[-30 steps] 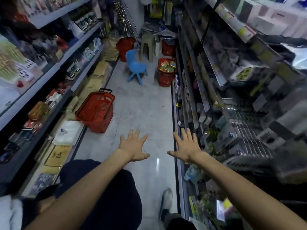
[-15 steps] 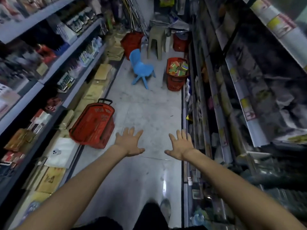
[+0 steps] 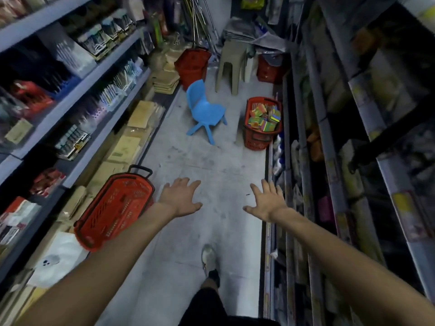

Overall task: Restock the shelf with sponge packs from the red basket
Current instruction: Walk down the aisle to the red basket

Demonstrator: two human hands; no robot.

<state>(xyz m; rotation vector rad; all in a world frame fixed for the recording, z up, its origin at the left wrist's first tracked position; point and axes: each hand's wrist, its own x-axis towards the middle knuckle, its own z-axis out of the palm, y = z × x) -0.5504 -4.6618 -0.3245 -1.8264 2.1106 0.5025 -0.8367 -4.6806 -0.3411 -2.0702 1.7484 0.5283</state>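
Note:
A red basket (image 3: 255, 140) full of colourful sponge packs (image 3: 264, 117) stands on the aisle floor ahead, against the right-hand shelf (image 3: 329, 165). My left hand (image 3: 180, 197) and my right hand (image 3: 267, 202) are both stretched out in front of me, palms down, fingers spread, holding nothing. Both hands are well short of the basket. My foot (image 3: 208, 256) is on the floor below them.
A second red basket (image 3: 113, 210) lies tilted at the left, against the lower left shelf (image 3: 94, 149). A blue child's chair (image 3: 203, 111) stands mid-aisle left of the sponge basket. Beige stools (image 3: 231, 64) and two more red baskets (image 3: 191, 64) block the far end.
I have walked forward down the aisle; the sponge basket and blue chair are closer. Both hands stay spread and empty.

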